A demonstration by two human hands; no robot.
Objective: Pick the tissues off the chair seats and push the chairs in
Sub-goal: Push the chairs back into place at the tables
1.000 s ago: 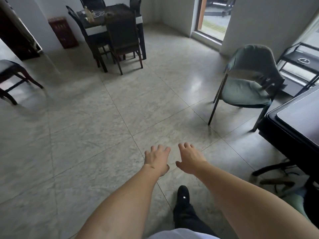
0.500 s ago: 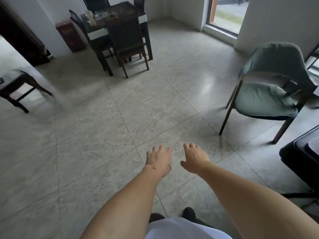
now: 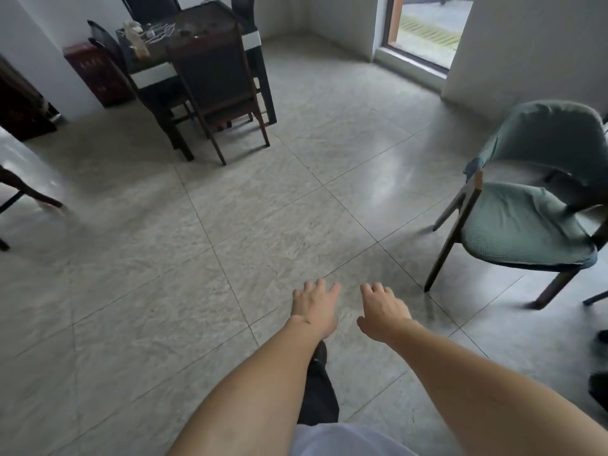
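- Looking like a home, in its dining and living area.
- Standing at the far wall: a dark dining table [image 3: 210, 31] with dark wooden chairs [image 3: 215, 83] tucked around it, small clutter lying on top.
- Sitting at the right, well apart from the table: a green cushioned armchair [image 3: 526, 218] on wooden legs.
- Spreading throughout: large pale stone-look floor tiles [image 3: 230, 225], meeting plain white walls.
- Opening onto an outdoor path: a floor-level glass door or window [image 3: 424, 28] with a wooden frame.
- Leaning by the wall beside the table: a small red cabinet [image 3: 95, 74].
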